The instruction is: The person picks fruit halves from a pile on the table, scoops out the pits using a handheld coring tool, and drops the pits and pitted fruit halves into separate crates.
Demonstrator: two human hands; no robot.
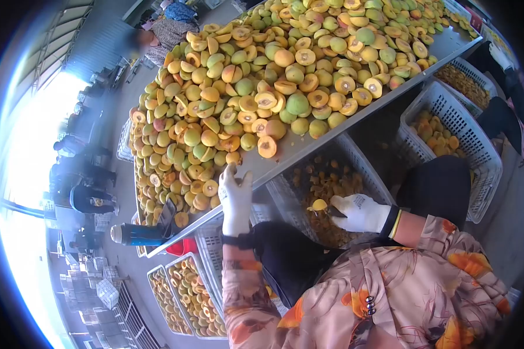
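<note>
At bare table edge, left hand spread by fruit, right hand, grip unclear

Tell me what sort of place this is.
Probably a fruit-processing shed: a long grey metal table is heaped with round yellow-green fruit, much of it cut in half, white slotted plastic crates of fruit stand below, and a pale metal-framed roof shows overhead.

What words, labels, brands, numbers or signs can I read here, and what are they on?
None can be read.
Right white glove: small dark print on its back, too small and blurred to read.
Left white glove: a faint mark, too blurred to tell whether it is lettering.
</note>
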